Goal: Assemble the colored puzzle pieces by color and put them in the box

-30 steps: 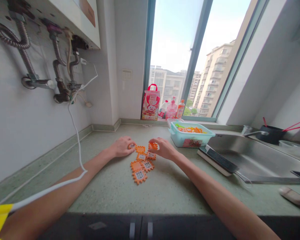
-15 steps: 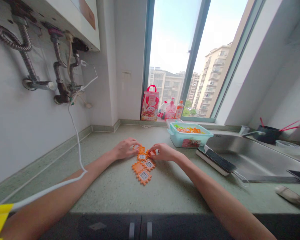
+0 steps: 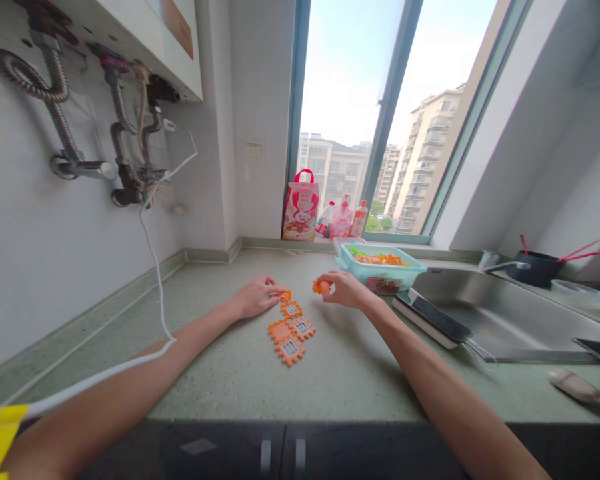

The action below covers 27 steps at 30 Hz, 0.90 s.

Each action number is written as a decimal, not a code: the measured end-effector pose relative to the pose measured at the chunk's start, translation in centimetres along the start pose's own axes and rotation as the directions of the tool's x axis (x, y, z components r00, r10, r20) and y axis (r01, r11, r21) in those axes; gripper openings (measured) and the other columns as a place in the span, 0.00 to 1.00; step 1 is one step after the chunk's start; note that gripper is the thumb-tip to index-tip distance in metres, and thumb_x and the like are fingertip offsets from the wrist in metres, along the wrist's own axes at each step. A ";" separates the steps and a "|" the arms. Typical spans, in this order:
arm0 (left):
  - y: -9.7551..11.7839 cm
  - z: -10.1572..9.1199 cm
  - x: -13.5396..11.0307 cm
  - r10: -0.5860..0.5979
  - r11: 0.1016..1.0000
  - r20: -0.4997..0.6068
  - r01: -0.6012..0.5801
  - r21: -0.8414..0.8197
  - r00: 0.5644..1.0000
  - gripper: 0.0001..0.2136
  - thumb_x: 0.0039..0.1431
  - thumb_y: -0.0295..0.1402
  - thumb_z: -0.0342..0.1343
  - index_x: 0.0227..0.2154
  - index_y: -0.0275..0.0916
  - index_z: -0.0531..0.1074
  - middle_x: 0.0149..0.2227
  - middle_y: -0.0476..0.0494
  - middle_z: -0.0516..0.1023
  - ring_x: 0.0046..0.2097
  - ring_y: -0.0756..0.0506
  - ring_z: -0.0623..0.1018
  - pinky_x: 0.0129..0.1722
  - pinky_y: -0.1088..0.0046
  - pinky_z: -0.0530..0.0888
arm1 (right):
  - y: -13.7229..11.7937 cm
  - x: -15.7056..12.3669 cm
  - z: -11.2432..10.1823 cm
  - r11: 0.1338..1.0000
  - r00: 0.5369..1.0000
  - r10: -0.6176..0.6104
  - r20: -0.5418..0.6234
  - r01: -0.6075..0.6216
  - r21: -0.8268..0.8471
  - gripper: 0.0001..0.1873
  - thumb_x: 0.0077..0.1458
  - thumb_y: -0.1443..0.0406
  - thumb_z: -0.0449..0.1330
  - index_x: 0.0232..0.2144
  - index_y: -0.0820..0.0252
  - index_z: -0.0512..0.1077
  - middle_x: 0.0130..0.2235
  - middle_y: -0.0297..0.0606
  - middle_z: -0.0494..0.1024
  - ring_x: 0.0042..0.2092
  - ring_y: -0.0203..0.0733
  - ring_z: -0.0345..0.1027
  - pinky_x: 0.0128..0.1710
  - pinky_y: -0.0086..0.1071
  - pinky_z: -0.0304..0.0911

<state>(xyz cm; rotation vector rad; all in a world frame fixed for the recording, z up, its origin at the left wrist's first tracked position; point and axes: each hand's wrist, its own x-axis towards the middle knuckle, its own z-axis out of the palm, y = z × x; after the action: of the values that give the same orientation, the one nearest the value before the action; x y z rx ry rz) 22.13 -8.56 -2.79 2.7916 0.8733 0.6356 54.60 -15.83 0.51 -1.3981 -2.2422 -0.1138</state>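
Flat orange interlocking tiles (image 3: 281,329) with notched edges lie in a staggered group on the counter, several with white window-grid faces. My left hand (image 3: 255,297) rests left of the group's far end, its fingers closed at the edge of a small orange tile (image 3: 286,295). Just nearer lies a grid-faced tile (image 3: 292,310). To the right, my right hand (image 3: 349,291) pinches another orange interlocking tile (image 3: 320,287) between thumb and fingers, held apart from the group. Part of that tile is hidden by the fingers.
A light-blue tub (image 3: 375,270) of colourful pieces stands behind my right hand. Beside it, a phone (image 3: 437,317) lies on a white block by the steel sink (image 3: 510,320). A white cable (image 3: 156,280) hangs on the left. Bottles (image 3: 341,220) and a pink bag (image 3: 301,210) line the sill.
My right hand has moved right and slightly away from the tile group, carrying an orange tile. My left hand has shifted slightly right and stays at the group's far end.
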 end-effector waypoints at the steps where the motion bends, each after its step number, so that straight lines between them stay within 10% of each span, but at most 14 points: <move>1: 0.3 0.1 0.1 0.014 1.000 0.008 -0.015 0.006 1.000 0.20 0.72 0.46 0.53 0.59 0.49 0.80 0.55 0.38 0.75 0.57 0.39 0.77 0.63 0.61 0.71 | 0.0 0.1 -0.2 1.000 0.997 -0.002 -0.077 0.003 0.019 0.17 0.51 0.67 0.68 0.45 0.53 0.83 0.45 0.40 0.84 0.42 0.44 0.78 0.50 0.38 0.71; 8: 1.4 0.0 0.3 0.037 0.999 -0.035 -0.037 0.017 0.999 0.23 0.70 0.50 0.56 0.62 0.49 0.75 0.60 0.40 0.73 0.58 0.38 0.77 0.62 0.61 0.72 | -3.2 1.5 2.2 0.969 0.910 0.077 -0.408 0.029 0.247 0.16 0.58 0.63 0.64 0.49 0.53 0.79 0.49 0.41 0.83 0.46 0.45 0.78 0.50 0.41 0.73; 14: 0.6 -0.6 0.1 -0.045 0.995 -0.047 0.049 0.083 0.998 0.15 0.61 0.49 0.63 0.37 0.41 0.79 0.40 0.42 0.80 0.45 0.38 0.79 0.50 0.62 0.75 | -4.3 2.0 5.4 0.972 0.971 0.038 -0.236 0.019 0.236 0.10 0.59 0.64 0.65 0.44 0.54 0.80 0.45 0.39 0.84 0.46 0.44 0.77 0.52 0.39 0.70; 18: 0.7 -0.6 -0.1 0.043 0.999 -0.002 -0.043 -0.009 0.999 0.12 0.59 0.40 0.62 0.43 0.43 0.81 0.47 0.42 0.80 0.50 0.39 0.79 0.55 0.64 0.74 | -4.1 2.0 6.2 0.974 1.000 0.002 -0.014 0.001 0.225 0.07 0.57 0.64 0.68 0.40 0.54 0.82 0.42 0.37 0.84 0.42 0.42 0.77 0.46 0.34 0.69; 27: 0.7 -0.7 -0.3 0.060 0.998 0.112 -0.058 -0.020 0.992 0.23 0.64 0.42 0.57 0.60 0.44 0.77 0.60 0.38 0.75 0.62 0.37 0.75 0.65 0.60 0.69 | -1.7 2.2 4.9 0.967 0.984 0.160 0.072 -0.171 0.187 0.10 0.56 0.57 0.71 0.38 0.55 0.79 0.35 0.33 0.83 0.35 0.39 0.74 0.37 0.30 0.63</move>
<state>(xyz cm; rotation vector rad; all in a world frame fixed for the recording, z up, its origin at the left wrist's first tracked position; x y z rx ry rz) 21.97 -9.24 -2.09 2.8164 0.7628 0.4854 50.55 -13.27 -2.52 -1.4903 -2.1055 0.1961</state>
